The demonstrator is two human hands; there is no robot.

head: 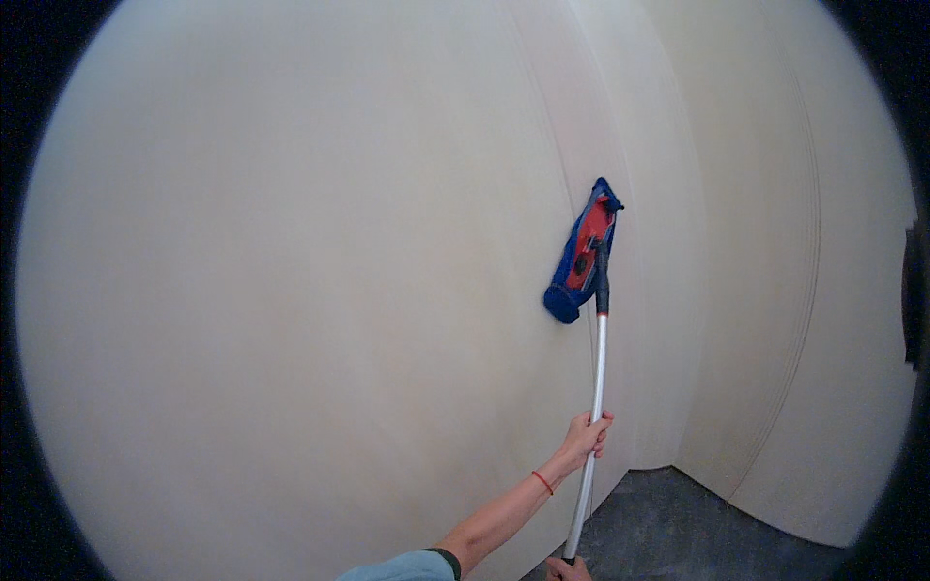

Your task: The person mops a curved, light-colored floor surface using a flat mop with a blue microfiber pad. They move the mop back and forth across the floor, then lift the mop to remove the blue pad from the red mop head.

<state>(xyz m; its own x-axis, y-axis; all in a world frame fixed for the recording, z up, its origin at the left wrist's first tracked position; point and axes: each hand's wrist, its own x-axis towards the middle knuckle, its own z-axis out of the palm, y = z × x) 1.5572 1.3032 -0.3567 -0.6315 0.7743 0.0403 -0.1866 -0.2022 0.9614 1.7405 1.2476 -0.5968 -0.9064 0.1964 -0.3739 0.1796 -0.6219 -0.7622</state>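
Note:
A flat mop with a blue cloth pad [562, 301] on a red plate [596, 221] lies against the pale wall [327, 254], its long side tilted steeply. A dark swivel joint links the plate to a silver metal pole [599, 363]. Midway down the pole, my left hand [587, 434] is wrapped around it, with a red string bracelet on the wrist. At the bottom edge of the picture my right hand [569, 569], partly cut off, grips the pole near its dark lower end.
To the right, a second wall panel [755, 290] meets the first at a corner and carries thin vertical lines. Dark grey flooring [668, 516] shows at lower right. A dark object [910, 298], too cut off to identify, is at the far right edge.

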